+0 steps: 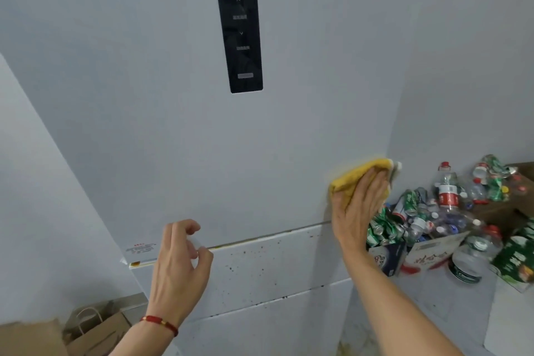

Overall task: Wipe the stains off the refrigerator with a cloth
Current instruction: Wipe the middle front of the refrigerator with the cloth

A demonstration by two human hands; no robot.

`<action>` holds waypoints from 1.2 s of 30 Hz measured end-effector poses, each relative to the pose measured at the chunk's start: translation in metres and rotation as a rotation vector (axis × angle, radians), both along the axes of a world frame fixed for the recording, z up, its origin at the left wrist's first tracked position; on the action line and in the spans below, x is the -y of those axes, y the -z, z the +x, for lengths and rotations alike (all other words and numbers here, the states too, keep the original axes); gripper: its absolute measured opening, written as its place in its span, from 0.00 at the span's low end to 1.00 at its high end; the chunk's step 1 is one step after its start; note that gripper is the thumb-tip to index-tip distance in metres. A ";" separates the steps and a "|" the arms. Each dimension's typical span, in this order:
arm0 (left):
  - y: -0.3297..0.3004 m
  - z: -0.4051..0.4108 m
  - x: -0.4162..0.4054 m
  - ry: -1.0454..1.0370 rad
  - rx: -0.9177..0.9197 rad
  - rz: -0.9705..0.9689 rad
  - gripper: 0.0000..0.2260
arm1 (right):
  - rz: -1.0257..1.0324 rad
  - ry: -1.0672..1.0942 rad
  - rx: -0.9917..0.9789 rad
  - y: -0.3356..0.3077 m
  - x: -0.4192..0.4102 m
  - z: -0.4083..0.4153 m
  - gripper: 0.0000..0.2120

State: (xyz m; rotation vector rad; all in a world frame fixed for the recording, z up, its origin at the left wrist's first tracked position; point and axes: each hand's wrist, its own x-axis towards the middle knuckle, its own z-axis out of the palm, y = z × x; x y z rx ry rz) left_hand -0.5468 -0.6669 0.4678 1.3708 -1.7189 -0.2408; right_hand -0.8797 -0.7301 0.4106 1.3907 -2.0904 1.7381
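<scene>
A person wipes the front of a pale grey refrigerator [161, 130] with a yellow cloth [351, 175].

The tall upper door carries a black control panel [238, 23] down its middle; the drawer front [260, 272] below is speckled with dark spots. To the right, a cardboard box [427, 254] heaped with crushed cans and plastic bottles stands against the wall; a brown paper bag [98, 326] sits low left. The right hand [357, 211], fingers flat, presses the cloth against the door's right edge, the cloth bunched under fingers and palm, its length slanting up to the right. The left hand [179, 266], wearing a red bracelet [159, 324], hovers loosely curled, holding nothing, before the door seam.
</scene>
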 end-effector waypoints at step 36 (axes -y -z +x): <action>0.072 0.150 0.053 -0.163 -0.362 0.504 0.14 | -0.056 -0.267 0.041 -0.004 -0.105 0.205 0.26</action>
